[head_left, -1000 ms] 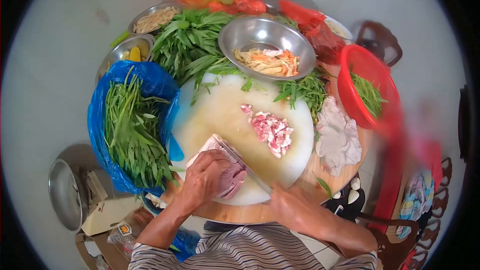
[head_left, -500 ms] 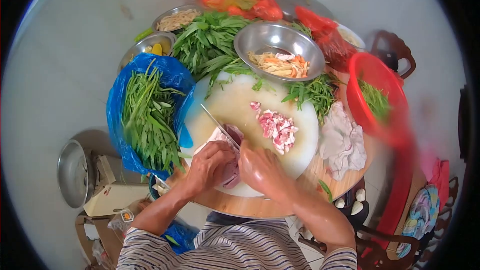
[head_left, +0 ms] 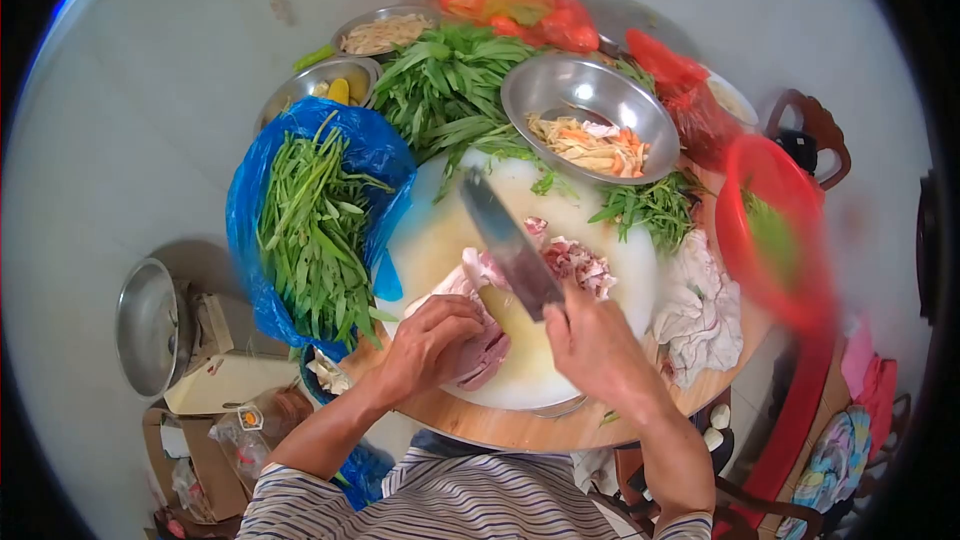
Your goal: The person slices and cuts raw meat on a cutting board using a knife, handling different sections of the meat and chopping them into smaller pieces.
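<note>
A round white cutting board (head_left: 430,240) lies on a wooden table. My left hand (head_left: 437,338), fingers curled, presses on a slab of pink meat (head_left: 485,355) at the board's lower left. In my right hand (head_left: 598,340) is the handle of a cleaver (head_left: 512,248). Its broad blade is tilted up and left over the board, to the right of the slab. Partly behind the blade sits a pile of chopped meat (head_left: 582,268). A steel bowl (head_left: 590,85) with pale and orange strips stands at the board's far edge.
Leafy greens (head_left: 435,80) lie beyond the board, and more fill a blue bag (head_left: 250,200) at left. On the right are a crumpled pale cloth-like piece (head_left: 700,315) and a blurred red basin (head_left: 775,230) with greens. Red bags (head_left: 690,100) stand farther back.
The cleaver has come off the slab and moved right, its blade now turned flat in view. A small strip of meat now shows beside the slab's upper end. The camera view has shifted.
</note>
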